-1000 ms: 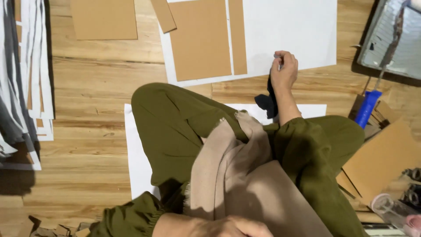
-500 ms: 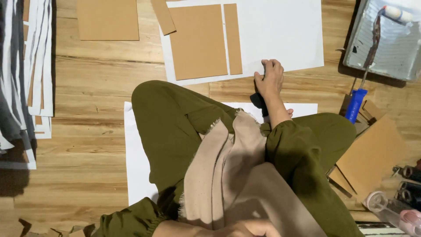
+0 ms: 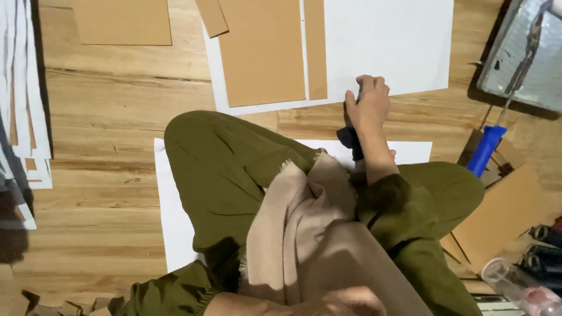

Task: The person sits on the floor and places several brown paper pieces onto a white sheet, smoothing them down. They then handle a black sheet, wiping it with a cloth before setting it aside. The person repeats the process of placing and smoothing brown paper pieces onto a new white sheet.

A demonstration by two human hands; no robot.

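- Here, a large white sheet [image 3: 386, 47] is laid flat on the wooden floor [image 3: 117, 117], with its near edge just under the right hand [image 3: 367, 105].
- Three brown card pieces are set on that sheet: a wide panel [image 3: 260, 50], a narrow strip [image 3: 316, 47] just beside it, and a small slanted strip [image 3: 212, 16] at the top edge.
- The right hand is seen knuckles up, fingers curled at the sheet's near edge; a dark tool [image 3: 350, 140] is seen under the wrist, but whether it is gripped cannot be told.
- The left hand [image 3: 345, 301] is glimpsed at the bottom edge, against beige cloth [image 3: 304, 234]; its grip cannot be told.
- Olive trousers [image 3: 228, 169] are worn, legs folded over a second white sheet [image 3: 175, 228] on the floor.
- Another brown card [image 3: 123, 22] is placed on bare boards at top left, well apart from the hand.
- A stack of white and grey sheets [image 3: 20, 88] is piled along the left edge.
- A metal paint tray [image 3: 527, 64] with a blue-handled roller [image 3: 486, 149] is set at the upper right.
- More brown card [image 3: 500, 216] and a clear plastic bottle [image 3: 515, 281] are seen at lower right.
- The floor is made of pale, grained planks.
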